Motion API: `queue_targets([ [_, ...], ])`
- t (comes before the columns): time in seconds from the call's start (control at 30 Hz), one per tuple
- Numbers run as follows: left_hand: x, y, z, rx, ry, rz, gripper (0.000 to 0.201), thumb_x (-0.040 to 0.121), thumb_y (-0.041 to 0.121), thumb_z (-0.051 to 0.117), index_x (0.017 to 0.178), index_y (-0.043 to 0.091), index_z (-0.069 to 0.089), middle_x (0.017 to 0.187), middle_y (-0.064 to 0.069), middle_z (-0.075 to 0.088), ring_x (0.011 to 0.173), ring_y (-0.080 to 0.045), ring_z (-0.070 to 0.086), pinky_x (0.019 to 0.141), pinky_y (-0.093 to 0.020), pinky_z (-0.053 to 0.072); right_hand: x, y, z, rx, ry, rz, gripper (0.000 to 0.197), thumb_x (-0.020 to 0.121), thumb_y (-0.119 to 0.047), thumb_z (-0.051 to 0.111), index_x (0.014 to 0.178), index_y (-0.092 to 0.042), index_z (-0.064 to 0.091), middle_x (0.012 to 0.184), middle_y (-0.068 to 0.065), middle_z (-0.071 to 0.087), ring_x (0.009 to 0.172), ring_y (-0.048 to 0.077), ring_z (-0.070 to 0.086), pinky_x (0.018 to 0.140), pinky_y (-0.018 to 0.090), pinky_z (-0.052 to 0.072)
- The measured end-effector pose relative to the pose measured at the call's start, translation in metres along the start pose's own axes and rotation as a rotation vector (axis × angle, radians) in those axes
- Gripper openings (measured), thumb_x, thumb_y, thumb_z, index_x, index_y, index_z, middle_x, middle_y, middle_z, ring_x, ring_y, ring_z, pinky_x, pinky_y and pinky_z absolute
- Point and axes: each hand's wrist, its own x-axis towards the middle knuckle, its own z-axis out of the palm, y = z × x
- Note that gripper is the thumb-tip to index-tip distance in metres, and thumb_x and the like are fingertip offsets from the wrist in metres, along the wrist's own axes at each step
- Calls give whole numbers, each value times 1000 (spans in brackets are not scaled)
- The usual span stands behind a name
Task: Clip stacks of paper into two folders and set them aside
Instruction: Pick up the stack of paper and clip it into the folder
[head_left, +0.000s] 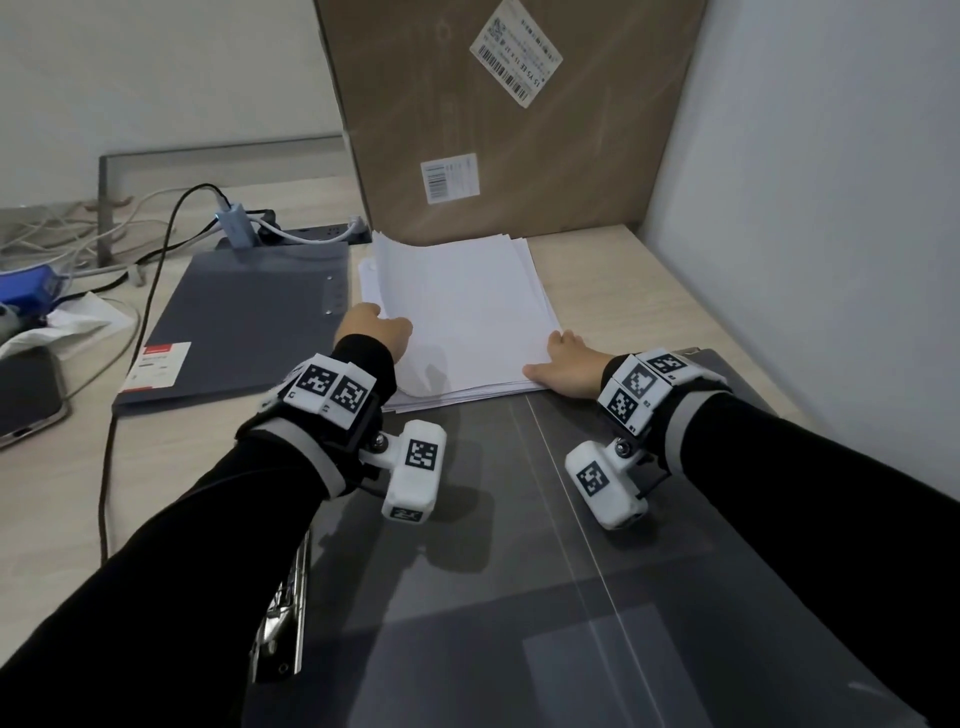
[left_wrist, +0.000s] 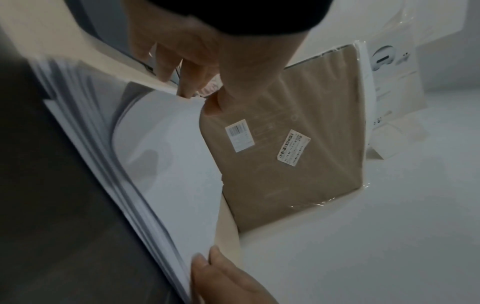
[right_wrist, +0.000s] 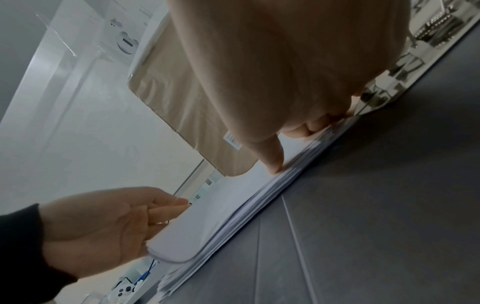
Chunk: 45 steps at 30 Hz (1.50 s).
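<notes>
A stack of white paper (head_left: 462, 312) lies on the desk, its near edge over an open dark grey folder (head_left: 519, 545) whose metal clip (head_left: 283, 613) sits at the folder's left side. My left hand (head_left: 382, 319) holds the stack's left edge: fingers (left_wrist: 187, 82) slipped under the upper sheets (left_wrist: 166, 144), thumb on top, bending them upward. My right hand (head_left: 550, 353) grips the near right corner, with the thumb (right_wrist: 272, 160) pressed on the top sheet and curled fingers at the edge. A second grey folder (head_left: 249, 322), closed and bearing a red-and-white label, lies to the left.
A large brown cardboard box (head_left: 509, 114) stands right behind the paper against the wall. A white wall (head_left: 831, 208) bounds the desk on the right. A power strip with cables (head_left: 291, 234), a tissue (head_left: 57, 327) and a phone (head_left: 26, 400) occupy the left side.
</notes>
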Motion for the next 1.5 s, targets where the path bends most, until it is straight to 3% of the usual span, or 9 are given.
queue_targets([
  [0.2,11,18,5,-298,-73,-85,49,89,13,53,134,-4,43,113,-15,55,101,-34,59,92,-41,52,0,0,1,10,-2,-6,77,97,-39,37,150,0,-3,160,16,-8,150,27,-7,121,42,7],
  [0.33,9,19,1,-190,-146,-166,44,97,14,44,138,-3,41,141,-18,47,118,-36,55,63,-23,52,1,0,1,7,21,-11,76,96,-39,39,150,0,4,160,17,0,150,28,0,120,43,12],
  [0.43,7,16,-6,-80,-73,-94,40,98,7,37,135,-4,44,143,-20,44,131,-33,44,94,-26,43,0,-1,-5,135,89,-16,62,91,-38,48,140,-1,35,145,17,38,137,31,35,104,33,35],
  [0.63,-16,-21,-26,-446,-121,176,39,91,-7,42,128,3,47,116,-14,58,94,-25,56,80,-32,46,-19,2,-41,778,193,-36,79,80,-47,66,142,-8,38,142,6,49,131,26,48,101,37,42],
  [0.8,-57,-42,-55,-621,-371,269,35,90,-13,40,108,14,53,96,-1,65,78,-15,66,65,-24,58,-59,-4,-62,1283,19,-287,27,95,-6,49,121,-6,57,115,7,66,100,22,65,80,30,58],
  [0.87,-65,-48,-62,-560,-411,291,43,85,-19,40,110,12,55,98,-3,65,82,-18,64,63,-20,57,-73,-5,-58,1313,52,-366,38,94,-1,48,131,-3,51,126,12,62,109,27,63,93,37,53],
  [1.03,-79,-68,-48,-626,-392,159,23,84,-9,57,96,9,64,84,-2,74,80,-22,64,77,-30,54,-109,-8,1,1258,128,-396,31,91,-3,54,123,-5,57,118,10,65,97,19,67,82,26,57],
  [1.2,-89,-63,-38,-586,-269,93,32,84,4,64,115,-1,61,113,-19,64,84,-26,62,93,-40,49,-121,-21,12,1081,344,-289,32,93,-12,56,123,-3,60,117,10,65,111,29,62,99,41,48],
  [1.5,-115,-102,-88,-241,-170,198,23,88,13,58,110,17,61,119,-13,64,99,-19,57,80,-28,43,-162,-4,13,992,402,-146,34,94,-7,53,125,3,56,114,11,63,97,23,59,78,29,52],
])
